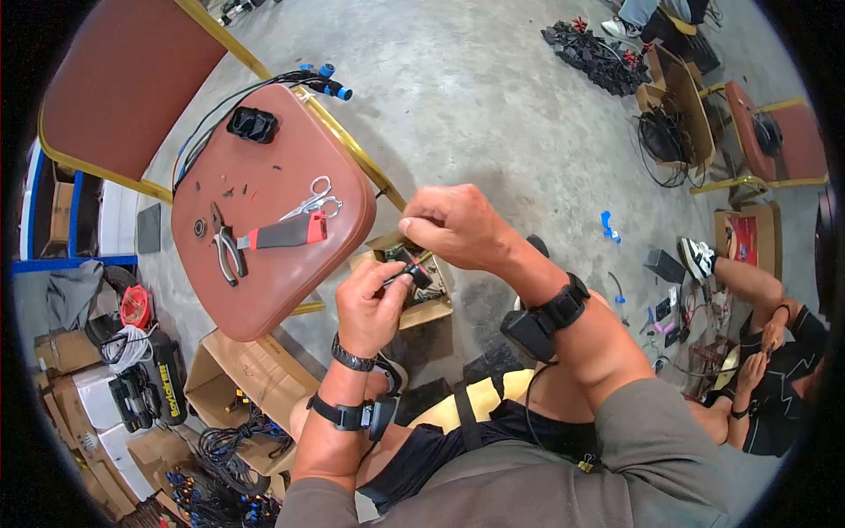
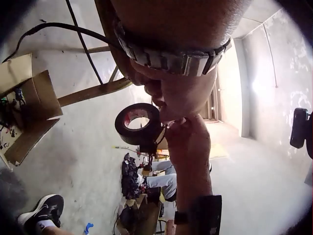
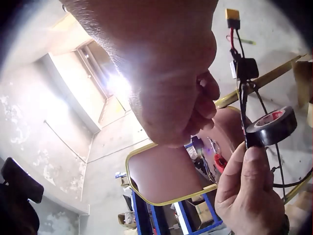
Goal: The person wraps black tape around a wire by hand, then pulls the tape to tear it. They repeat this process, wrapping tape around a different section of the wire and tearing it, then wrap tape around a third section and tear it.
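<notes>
My left hand point(image 1: 365, 308) pinches a thin dark cable point(image 3: 243, 112) between thumb and fingers. A roll of black tape point(image 3: 281, 132) with a red-printed core sits against that cable, right at the fingertips. Further along, the cable carries a small black block point(image 3: 247, 67) and a yellow connector point(image 3: 233, 15) on red and black wires. My right hand point(image 1: 458, 224) is raised just above and to the right of the left hand in the head view. Its fingers are curled, with nothing showing in them. In the left wrist view the tape roll hangs beside both hands.
On the brown chair seat point(image 1: 238, 299) lie pliers point(image 1: 227, 246), scissors point(image 1: 315, 202), a red-and-grey handled tool point(image 1: 286, 232) and a black tray-like part point(image 1: 253, 125). Below my hands stands a small cardboard box point(image 1: 431, 314). Another person point(image 1: 783, 370) sits at the right.
</notes>
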`<state>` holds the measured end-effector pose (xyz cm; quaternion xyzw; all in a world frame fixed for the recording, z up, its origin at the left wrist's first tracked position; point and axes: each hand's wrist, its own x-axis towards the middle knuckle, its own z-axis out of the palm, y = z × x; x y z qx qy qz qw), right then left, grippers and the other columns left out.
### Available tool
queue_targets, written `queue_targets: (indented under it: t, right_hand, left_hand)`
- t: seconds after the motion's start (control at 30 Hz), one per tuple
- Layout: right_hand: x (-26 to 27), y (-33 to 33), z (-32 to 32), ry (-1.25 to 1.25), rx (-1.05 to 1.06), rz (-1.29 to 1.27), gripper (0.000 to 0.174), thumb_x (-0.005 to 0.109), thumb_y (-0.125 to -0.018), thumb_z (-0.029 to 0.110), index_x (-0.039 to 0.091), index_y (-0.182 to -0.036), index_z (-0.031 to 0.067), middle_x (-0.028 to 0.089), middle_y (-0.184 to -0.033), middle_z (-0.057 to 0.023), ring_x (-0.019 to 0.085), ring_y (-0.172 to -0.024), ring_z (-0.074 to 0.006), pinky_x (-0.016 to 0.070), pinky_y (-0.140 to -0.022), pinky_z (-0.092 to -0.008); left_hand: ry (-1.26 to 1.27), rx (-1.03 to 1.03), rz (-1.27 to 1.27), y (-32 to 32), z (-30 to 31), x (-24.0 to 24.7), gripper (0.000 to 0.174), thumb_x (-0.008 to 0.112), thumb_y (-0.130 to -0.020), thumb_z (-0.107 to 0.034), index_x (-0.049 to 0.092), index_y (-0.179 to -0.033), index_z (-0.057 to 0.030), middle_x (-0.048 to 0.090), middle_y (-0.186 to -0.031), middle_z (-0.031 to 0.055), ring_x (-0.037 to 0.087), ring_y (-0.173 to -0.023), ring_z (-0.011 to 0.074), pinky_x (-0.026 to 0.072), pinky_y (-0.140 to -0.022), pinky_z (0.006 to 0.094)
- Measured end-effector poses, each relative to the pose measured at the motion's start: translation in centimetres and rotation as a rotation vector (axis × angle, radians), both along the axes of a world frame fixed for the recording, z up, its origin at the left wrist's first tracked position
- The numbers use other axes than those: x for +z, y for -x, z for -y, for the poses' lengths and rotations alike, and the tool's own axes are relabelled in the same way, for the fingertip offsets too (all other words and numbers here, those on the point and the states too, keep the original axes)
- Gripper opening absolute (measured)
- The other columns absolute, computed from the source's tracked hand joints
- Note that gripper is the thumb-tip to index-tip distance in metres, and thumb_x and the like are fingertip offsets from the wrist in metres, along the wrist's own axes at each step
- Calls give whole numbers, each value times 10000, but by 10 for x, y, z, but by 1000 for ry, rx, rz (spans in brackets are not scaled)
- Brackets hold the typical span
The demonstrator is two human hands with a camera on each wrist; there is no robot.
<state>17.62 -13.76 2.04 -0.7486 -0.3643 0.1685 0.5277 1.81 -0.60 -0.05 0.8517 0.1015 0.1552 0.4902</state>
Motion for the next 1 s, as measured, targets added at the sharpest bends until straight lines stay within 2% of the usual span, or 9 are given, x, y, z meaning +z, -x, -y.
queue_targets:
  t: [0.07,0.17,0.27,0.33,0.43,0.5,0.6,0.87,1.0]
  right_hand:
    - [8,2,6,-17,30,-30,204,674,-845,189,678,-755,6,664,-730,-194,670,-671,-321,517,-610,-393]
    - [2,-1,13,176,328,-232,283,675,-857,250,663,-786,-24,656,-726,-207,677,-725,-342,518,-666,-430]
    - [-14,6,16,324,330,-19,329,663,-875,313,666,-880,-16,645,-726,-217,676,-764,-374,516,-711,-472]
    - [-10,4,12,497,381,-55,412,655,-885,369,632,-1016,-21,665,-870,-244,664,-874,-413,509,-786,-495]
    - [-29,9,9,306,349,-17,526,655,-896,410,590,-1174,-31,669,-1049,-243,651,-986,-414,500,-855,-478]
    - [-37,12,3,34,386,-193,647,655,-908,451,524,-1297,-48,656,-1167,-206,637,-1071,-378,483,-914,-461]
    - [-41,14,-5,-16,441,-347,636,653,-917,472,557,-1295,-30,675,-1096,-160,642,-1032,-286,489,-899,-417]
    - [-17,10,-8,134,447,-472,473,669,-906,397,658,-1127,-21,657,-970,-88,596,-889,-154,485,-768,-323]
    - [-11,12,-5,210,414,-571,434,686,-892,341,654,-1119,-28,653,-950,-75,582,-863,-132,478,-745,-314]
  left_hand:
    - [14,49,-26,0,-4,-3,128,721,-825,-8,705,-950,16,640,-796,91,596,-643,168,474,-597,284]
    - [165,169,9,0,-11,-12,127,723,-827,-3,707,-949,30,634,-806,58,576,-717,123,461,-651,262]
    - [349,227,-1,-1,-12,-10,133,725,-827,5,709,-956,34,621,-800,25,550,-718,93,449,-646,251]
    - [367,226,-1,0,-13,-13,130,725,-834,6,713,-961,30,614,-801,1,536,-717,75,441,-650,238]
    - [489,218,-1,2,-14,-13,124,726,-849,4,719,-971,19,602,-803,-37,509,-713,48,424,-653,214]
    - [593,214,-2,3,-15,-10,121,726,-856,1,722,-976,12,598,-806,-52,496,-709,39,415,-653,204]
    - [680,159,-37,5,-18,-5,116,726,-871,-11,724,-986,6,601,-818,-64,479,-708,29,404,-647,199]
    - [549,145,46,6,-23,-13,155,730,-872,-27,716,-1022,7,611,-818,-53,482,-658,19,364,-561,182]
    - [609,237,28,4,-21,-7,134,732,-856,15,724,-990,23,613,-829,-41,484,-699,31,406,-638,194]
